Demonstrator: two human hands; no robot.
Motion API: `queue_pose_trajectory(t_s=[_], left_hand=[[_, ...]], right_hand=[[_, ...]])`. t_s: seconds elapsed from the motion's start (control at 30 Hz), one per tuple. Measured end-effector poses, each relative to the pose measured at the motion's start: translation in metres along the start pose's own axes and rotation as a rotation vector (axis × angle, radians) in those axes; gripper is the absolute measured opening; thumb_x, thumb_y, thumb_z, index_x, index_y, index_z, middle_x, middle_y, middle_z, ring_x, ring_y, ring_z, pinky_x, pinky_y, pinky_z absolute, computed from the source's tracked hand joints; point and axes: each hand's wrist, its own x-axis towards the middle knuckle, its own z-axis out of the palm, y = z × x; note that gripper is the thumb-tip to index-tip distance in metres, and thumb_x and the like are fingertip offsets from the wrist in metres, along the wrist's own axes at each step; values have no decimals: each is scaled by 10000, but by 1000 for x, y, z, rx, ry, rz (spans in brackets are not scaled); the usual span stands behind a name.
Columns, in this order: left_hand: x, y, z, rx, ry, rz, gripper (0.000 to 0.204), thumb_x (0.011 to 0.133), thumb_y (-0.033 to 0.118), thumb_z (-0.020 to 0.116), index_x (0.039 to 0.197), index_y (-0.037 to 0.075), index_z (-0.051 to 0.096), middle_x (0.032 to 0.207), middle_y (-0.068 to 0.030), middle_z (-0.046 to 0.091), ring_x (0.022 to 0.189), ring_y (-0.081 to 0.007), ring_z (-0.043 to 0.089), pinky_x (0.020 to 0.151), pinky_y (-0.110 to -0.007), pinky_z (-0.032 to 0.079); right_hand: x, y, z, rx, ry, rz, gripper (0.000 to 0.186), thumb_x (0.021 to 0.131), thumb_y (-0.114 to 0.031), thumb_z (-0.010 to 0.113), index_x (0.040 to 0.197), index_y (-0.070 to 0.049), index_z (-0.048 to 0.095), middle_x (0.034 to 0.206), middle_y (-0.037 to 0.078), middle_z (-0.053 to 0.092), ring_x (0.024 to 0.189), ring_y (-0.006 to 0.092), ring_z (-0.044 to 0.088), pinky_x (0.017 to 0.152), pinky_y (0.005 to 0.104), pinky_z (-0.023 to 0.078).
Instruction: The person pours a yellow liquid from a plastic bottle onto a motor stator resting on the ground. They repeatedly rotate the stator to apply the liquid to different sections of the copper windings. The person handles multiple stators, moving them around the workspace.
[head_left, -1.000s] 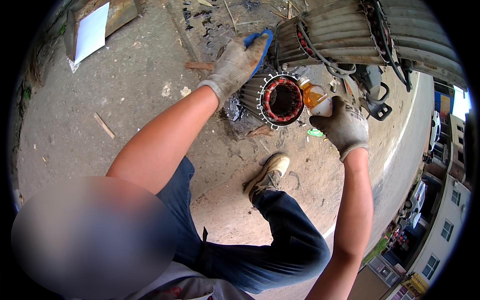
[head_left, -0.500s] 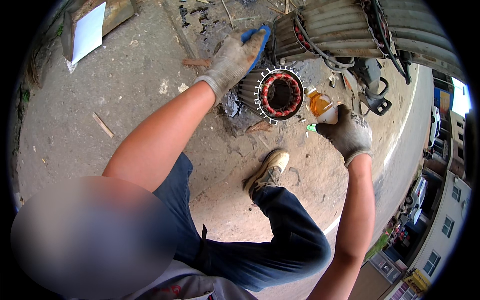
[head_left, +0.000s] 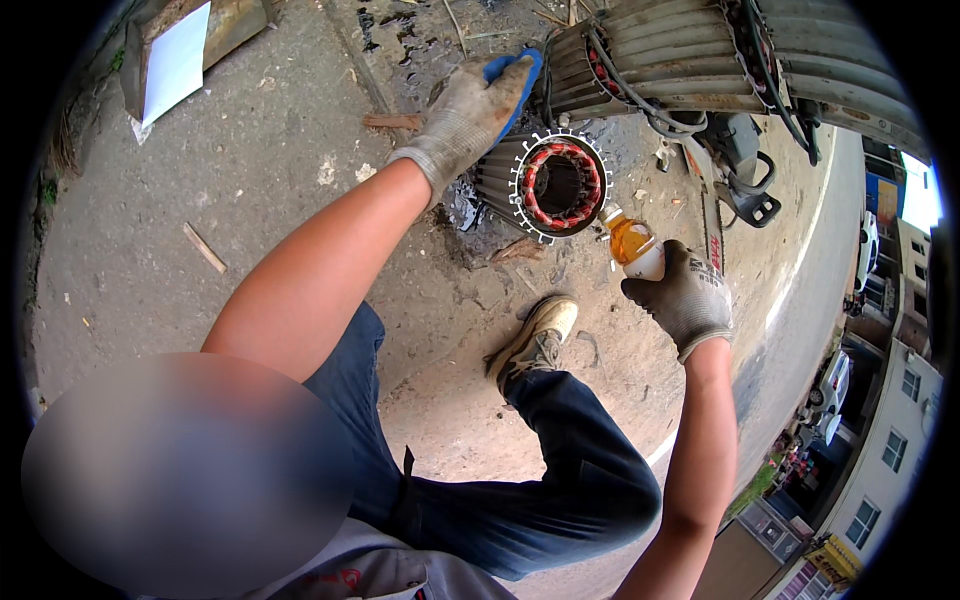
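Note:
A finned motor stator with red-bound windings stands on the ground, its round open end facing up toward me. My left hand, in a grey glove with blue showing along its edge, is at the stator's far left side; its fingertips are hidden, so its grip does not show. My gloved right hand is closed round a clear plastic bottle of amber liquid. The bottle is tilted, its neck pointing up and left at the stator's right rim. No stream of liquid is visible.
A larger ribbed motor housing with loose cables lies behind the stator. A chainsaw rests to the right. White paper lies on a metal tray at far left. Wood pieces and dark stains mark the ground.
My right hand has moved slightly left and nearer to me, bringing the bottle's neck beside the stator's lower right rim. A green bit near my thumb no longer shows. My left hand stays put.

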Motion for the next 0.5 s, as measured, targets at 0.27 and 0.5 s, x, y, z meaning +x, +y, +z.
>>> queue_pose_trajectory(t_s=[0.27,0.5], left_hand=[[0,-2,-2,-24,-6,50,766,946,739,528,1128,11,683,907,-94,685,883,-200,632,893,-372,504],[4,-7,-1,-58,28,67,743,959,711,530,1122,1,677,951,-109,693,909,-217,633,914,-380,497]], right_hand=[[-12,-6,7,-3,-26,-66,672,761,-471,771,1267,-63,600,1025,203,725,936,388,709,835,482,558],[-19,-30,4,-8,21,-156,595,763,-459,775,1188,-69,629,972,188,729,900,379,713,801,483,556]])
